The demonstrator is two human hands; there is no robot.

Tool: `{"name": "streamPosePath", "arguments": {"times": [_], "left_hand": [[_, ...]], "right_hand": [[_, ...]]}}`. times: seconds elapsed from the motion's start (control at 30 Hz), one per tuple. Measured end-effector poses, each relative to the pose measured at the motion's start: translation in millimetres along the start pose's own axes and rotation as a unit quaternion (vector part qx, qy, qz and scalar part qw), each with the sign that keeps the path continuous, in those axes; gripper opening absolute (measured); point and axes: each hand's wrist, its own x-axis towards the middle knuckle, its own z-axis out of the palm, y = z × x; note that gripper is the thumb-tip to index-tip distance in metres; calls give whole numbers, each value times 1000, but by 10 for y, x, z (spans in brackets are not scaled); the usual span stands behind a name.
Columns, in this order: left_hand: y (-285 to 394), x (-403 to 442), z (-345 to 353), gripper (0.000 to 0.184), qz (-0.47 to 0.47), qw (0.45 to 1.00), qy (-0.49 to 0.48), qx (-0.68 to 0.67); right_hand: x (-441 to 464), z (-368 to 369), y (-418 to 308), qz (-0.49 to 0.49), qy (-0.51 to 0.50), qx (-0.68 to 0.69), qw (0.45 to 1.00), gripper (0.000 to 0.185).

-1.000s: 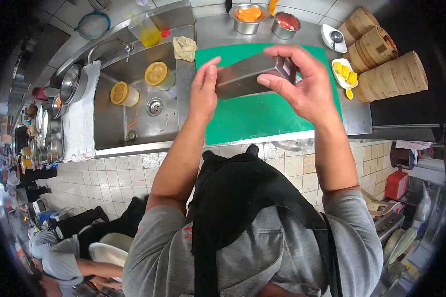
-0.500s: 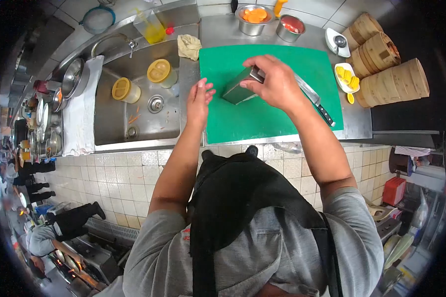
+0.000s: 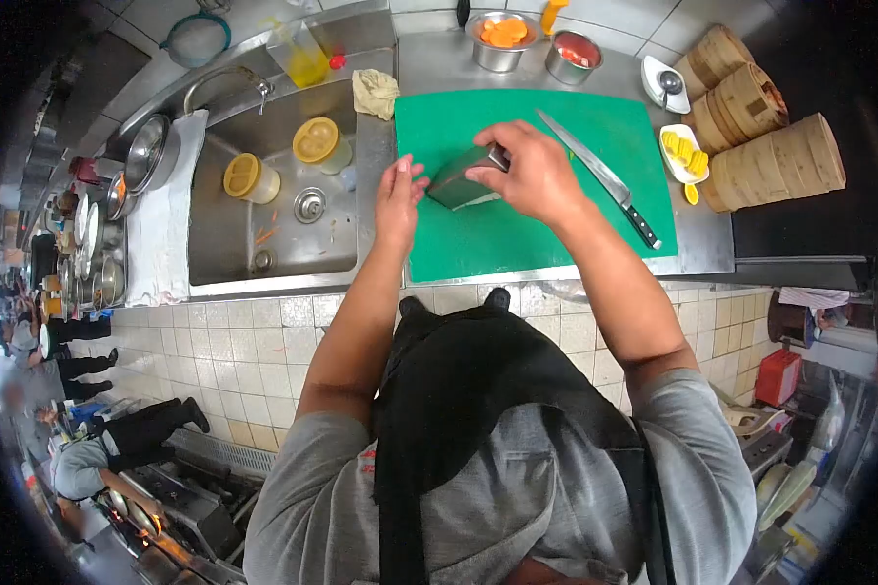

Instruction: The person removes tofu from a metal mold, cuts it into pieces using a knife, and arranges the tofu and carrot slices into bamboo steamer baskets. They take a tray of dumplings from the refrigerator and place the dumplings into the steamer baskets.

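Note:
My right hand (image 3: 537, 171) is closed around the top of a grey metal box grater (image 3: 463, 178), which stands tilted on the green cutting board (image 3: 556, 249). A sliver of something white shows at its lower edge; what lies beneath is hidden. Just left of the grater, my left hand (image 3: 398, 203) hovers at the board's left edge with its fingers apart, holding nothing. A knife (image 3: 600, 174) with a black handle lies on the board to the right of my right hand.
To the left, a sink (image 3: 224, 234) holds two yellow-lidded containers. A folded cloth (image 3: 375, 93) lies beside the board. Behind it stand a bowl of orange slices (image 3: 498, 58) and a metal pot (image 3: 568, 70). Bamboo steamers (image 3: 776, 166) and a yellow-filled dish (image 3: 695, 175) stand right.
My right hand and the grater have shifted slightly left and down. My left hand has moved a little right, its fingers nearer the grater.

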Motion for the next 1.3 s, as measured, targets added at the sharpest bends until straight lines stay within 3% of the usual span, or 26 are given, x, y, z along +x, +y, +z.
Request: {"name": "streamPosePath", "arguments": {"times": [0.07,0.23,0.33,0.4,0.5,0.57,0.63,0.7,0.73,0.8,0.83,0.9,0.93,1.0,1.03,1.1,1.2,1.23,1.3], "left_hand": [[-35,24,80,62,-9,1000,1,-20],[133,-33,180,64,-10,999,-8,-46],[100,-13,87,66,7,999,-13,-38],[-19,117,5,66,16,999,-2,29],[6,65,-14,67,0,1000,20,17],[39,59,20,65,-31,999,25,5],[157,2,103,64,-62,998,29,-8],[326,-63,208,53,-130,976,-19,-172],[448,-71,244,53,-131,976,-21,-172],[723,-100,322,45,71,996,33,-29],[966,-183,405,45,67,997,32,-29],[1416,-324,555,40,293,956,13,8],[1423,-301,578,40,292,956,11,7],[1399,-294,614,32,401,914,13,51],[1152,-269,550,32,396,917,12,51],[546,76,362,29,186,949,53,251],[250,95,311,26,245,952,60,175],[226,-164,295,26,216,958,56,182],[848,-198,482,26,295,952,16,75]], "right_hand": [[18,-109,-64,33,3,15,999,37],[22,-505,-470,-42,56,7,997,36],[-3,-82,-175,-47,-8,-54,997,36],[-78,127,24,-21,-10,-45,999,38],[-44,127,175,-11,12,-25,1000,38],[14,24,198,152,-13,117,981,35],[6,-67,203,163,-8,171,972,34],[-14,-212,145,155,-19,232,960,43],[-4,-291,93,156,-18,231,960,43],[13,-480,-26,84,57,302,948,37],[23,-592,-110,89,56,301,948,37],[44,-772,-255,17,153,296,943,28],[-21,-796,-271,47,169,311,934,24],[-16,-387,73,55,213,289,932,23],[-150,-70,312,64,257,268,926,22],[-383,588,978,111,227,271,929,21],[-438,488,808,117,235,241,934,20],[-639,366,588,146,225,240,933,20],[-298,-86,228,65,268,227,934,17]]}}
